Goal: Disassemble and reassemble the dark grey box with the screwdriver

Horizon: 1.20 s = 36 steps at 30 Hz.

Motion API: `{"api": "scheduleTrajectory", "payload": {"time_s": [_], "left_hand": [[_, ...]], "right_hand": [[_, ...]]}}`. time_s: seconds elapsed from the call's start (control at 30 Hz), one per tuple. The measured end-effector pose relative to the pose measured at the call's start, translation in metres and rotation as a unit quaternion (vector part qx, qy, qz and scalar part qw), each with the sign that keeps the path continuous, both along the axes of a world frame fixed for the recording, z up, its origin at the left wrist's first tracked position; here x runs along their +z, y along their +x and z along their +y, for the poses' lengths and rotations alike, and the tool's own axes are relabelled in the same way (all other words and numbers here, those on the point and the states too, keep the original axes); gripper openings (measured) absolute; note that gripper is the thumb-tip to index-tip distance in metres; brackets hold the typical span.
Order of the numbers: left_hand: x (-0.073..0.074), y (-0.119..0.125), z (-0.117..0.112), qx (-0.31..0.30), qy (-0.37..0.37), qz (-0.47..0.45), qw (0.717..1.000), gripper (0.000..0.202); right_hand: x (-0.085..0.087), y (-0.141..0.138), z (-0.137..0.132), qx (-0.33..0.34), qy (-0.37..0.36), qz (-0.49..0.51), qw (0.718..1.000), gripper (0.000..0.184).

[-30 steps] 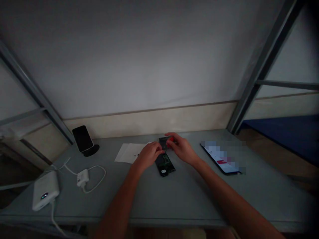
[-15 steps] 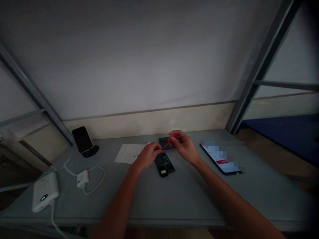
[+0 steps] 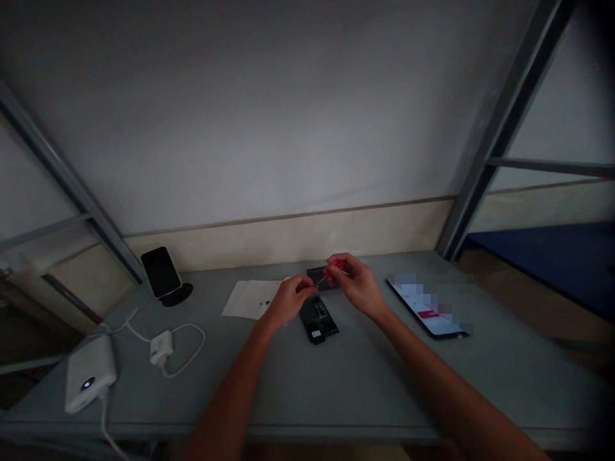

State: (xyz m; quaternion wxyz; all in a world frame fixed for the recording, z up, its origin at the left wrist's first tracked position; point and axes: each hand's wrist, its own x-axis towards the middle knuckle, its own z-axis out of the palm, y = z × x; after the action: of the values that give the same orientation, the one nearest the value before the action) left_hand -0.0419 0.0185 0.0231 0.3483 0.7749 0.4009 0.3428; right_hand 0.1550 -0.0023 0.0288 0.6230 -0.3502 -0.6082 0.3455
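My right hand is closed around the red handle of a screwdriver, its thin shaft slanting down to the left. At the tip of that shaft, my left hand is pinched; whatever lies between the fingertips is too small to make out. Just below both hands, an opened dark device with a green circuit board lies on the table, a pale label at its near end. Behind the hands is a dark flat piece, partly covered by them. White paper with a few small dark bits lies left of my left hand.
On the grey table, a lit phone-like screen lies to the right. Leftward are a dark-screened device on a stand, a white adapter with cable and a white power bank. Metal posts frame the wall.
The whole view has shifted slightly. Both hands keep nearly the same pose, the screwdriver still in my right hand and its tip by my left fingertips.
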Motion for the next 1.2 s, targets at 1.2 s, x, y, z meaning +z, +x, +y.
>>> {"api": "scheduleTrajectory", "payload": {"time_s": [1.2], "left_hand": [[0.025,-0.009,-0.021,-0.207,-0.043,0.253,0.944,0.033]], "right_hand": [[0.01,0.001,-0.017,0.109,-0.007,-0.294,0.95,0.009]]}}
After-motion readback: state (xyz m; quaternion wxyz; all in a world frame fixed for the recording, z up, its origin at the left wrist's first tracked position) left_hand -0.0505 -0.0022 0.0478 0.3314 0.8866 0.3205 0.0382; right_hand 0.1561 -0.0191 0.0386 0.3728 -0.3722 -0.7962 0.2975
